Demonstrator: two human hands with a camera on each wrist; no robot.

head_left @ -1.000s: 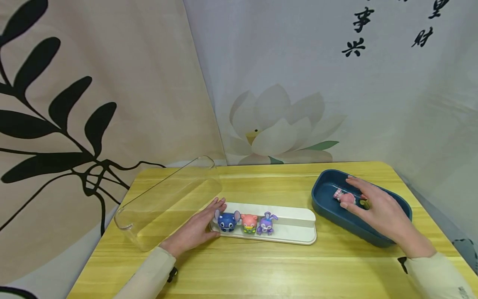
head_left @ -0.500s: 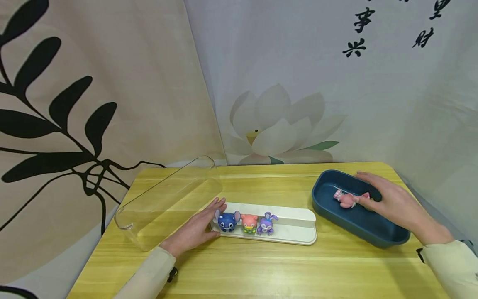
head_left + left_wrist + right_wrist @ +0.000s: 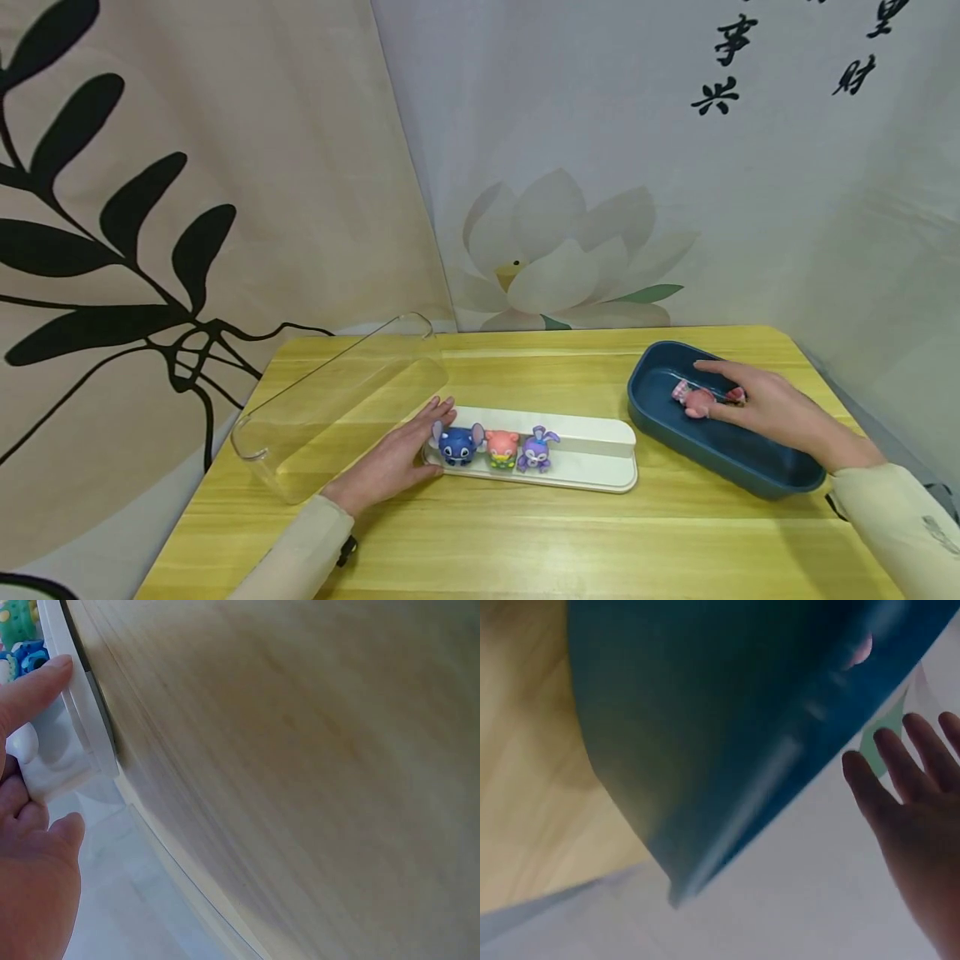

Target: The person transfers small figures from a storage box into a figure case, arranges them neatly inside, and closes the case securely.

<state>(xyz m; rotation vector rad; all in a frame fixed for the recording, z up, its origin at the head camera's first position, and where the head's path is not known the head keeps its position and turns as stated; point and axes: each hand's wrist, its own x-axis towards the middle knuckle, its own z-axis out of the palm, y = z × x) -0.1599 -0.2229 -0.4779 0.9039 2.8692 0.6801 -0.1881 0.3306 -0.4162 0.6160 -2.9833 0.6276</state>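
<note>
My left hand (image 3: 397, 454) rests at the left end of a white display base (image 3: 592, 471), its thumb by the front edge; in the left wrist view a digit (image 3: 45, 686) touches the rim. On the base stand a blue big-eared figurine (image 3: 457, 445), a pink pig-like figurine (image 3: 501, 447) and a purple rabbit figurine (image 3: 535, 450). My right hand (image 3: 780, 412) reaches over a dark blue bin (image 3: 720, 450), its thumb beside a pink figurine (image 3: 699, 402). Another small pinkish toy (image 3: 737, 396) shows partly under the palm. In the right wrist view the fingers (image 3: 904, 761) are spread.
A clear box-shaped cover (image 3: 337, 408) lies on the wooden table (image 3: 525, 542) left of the base. Behind the table hangs a printed cloth (image 3: 562, 125). The bin stands near the table's right side.
My right hand draws back rightward to the bin's far rim, then comes left over the toys again. A green toy seen earlier under it is now hidden. The left hand stays put.
</note>
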